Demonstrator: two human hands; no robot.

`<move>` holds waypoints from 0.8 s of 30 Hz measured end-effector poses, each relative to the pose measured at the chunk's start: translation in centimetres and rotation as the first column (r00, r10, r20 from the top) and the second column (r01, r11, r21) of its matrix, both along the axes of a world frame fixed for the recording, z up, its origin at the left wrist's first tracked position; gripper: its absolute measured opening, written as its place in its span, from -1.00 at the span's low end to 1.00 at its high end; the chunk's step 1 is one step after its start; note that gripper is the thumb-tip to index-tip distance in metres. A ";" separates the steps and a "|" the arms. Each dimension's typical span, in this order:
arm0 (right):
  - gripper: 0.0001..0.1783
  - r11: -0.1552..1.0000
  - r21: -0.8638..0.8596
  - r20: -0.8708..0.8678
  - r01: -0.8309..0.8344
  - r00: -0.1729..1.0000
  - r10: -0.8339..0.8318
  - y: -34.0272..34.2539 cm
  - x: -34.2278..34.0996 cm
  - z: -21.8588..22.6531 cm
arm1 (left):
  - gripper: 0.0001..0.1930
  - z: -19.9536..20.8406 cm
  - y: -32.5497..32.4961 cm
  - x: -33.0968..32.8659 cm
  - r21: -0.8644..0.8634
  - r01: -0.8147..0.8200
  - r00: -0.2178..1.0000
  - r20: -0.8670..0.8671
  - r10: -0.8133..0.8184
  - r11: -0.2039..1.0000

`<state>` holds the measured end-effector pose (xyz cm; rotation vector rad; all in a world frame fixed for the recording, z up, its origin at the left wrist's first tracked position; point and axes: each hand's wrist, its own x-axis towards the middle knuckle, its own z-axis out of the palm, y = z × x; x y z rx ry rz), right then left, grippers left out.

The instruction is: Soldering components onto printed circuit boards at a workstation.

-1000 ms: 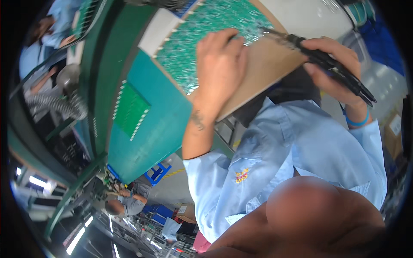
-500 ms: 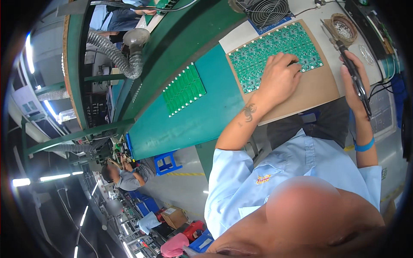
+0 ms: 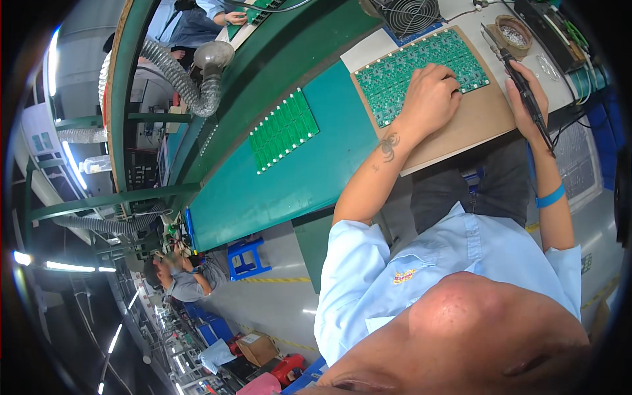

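Observation:
A large green circuit board panel (image 3: 385, 82), dense with small parts, lies on a brown sheet (image 3: 467, 131) on the bench. My left hand (image 3: 431, 99) rests over the panel's near middle, its fingers curled down. What its fingertips hold, if anything, is hidden. Off the panel's right side, my right hand (image 3: 532, 102) is closed around the dark handle of a soldering iron (image 3: 522, 84). The iron's tip points up toward the back of the bench, apart from the panel. A second, plainer green panel (image 3: 284, 131) lies farther left on the teal mat.
Behind the panel stands a fan (image 3: 411, 16) with a round wire guard. A round dish (image 3: 526, 47) of silvery bits sits beyond the iron. A flexible metal duct (image 3: 209, 92) hangs at the upper left. Another person (image 3: 187, 280) works beyond a blue stool (image 3: 247, 258).
The whole view has shifted slightly. Both hands keep about the same places relative to the panel, and the iron stays in my right hand.

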<state>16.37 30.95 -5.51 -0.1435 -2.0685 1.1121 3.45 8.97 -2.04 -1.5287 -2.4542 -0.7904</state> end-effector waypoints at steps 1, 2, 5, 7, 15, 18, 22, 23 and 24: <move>-0.61 1.000 -0.001 0.010 0.006 1.000 -0.006 0.1 0.1 0.1 | -0.87 0.1 0.0 0.1 0.002 0.002 1.000 0.003 -0.002 1.000; -0.61 1.000 -0.002 0.019 0.011 1.000 -0.011 0.0 0.4 0.2 | -0.87 0.1 0.0 0.3 0.004 0.003 1.000 0.005 -0.003 1.000; -0.61 1.000 0.008 0.010 0.022 1.000 -0.022 0.0 0.2 0.2 | -0.87 0.1 0.0 0.2 0.002 0.003 1.000 -0.013 -0.003 1.000; -0.61 1.000 0.009 0.015 0.028 0.999 -0.028 0.0 0.2 0.2 | -0.87 0.0 0.0 0.2 -0.008 -0.002 1.000 -0.016 0.002 1.000; -0.59 0.999 -0.039 0.053 0.031 0.998 -0.029 -0.1 0.3 0.4 | -0.87 -0.3 0.2 0.1 0.008 -0.011 1.000 -0.011 0.011 1.000; -0.58 0.996 -0.081 0.071 0.031 0.997 -0.026 -0.1 0.3 0.3 | -0.87 -0.3 0.3 0.0 0.003 -0.007 1.000 -0.009 0.007 1.000; -0.58 1.000 0.010 0.023 0.009 1.000 -0.009 0.2 0.2 0.2 | -0.87 -0.3 0.2 0.1 0.027 0.003 1.000 -0.004 -0.003 1.000; -0.58 1.000 0.002 0.020 0.006 1.000 -0.007 0.2 0.3 0.2 | -0.87 -0.2 0.1 0.2 0.020 0.001 1.000 -0.007 -0.001 1.000; -0.58 1.000 0.005 0.030 0.001 1.000 -0.001 0.2 0.5 0.1 | -0.88 -0.2 0.0 0.4 0.022 0.000 1.000 0.002 0.000 1.000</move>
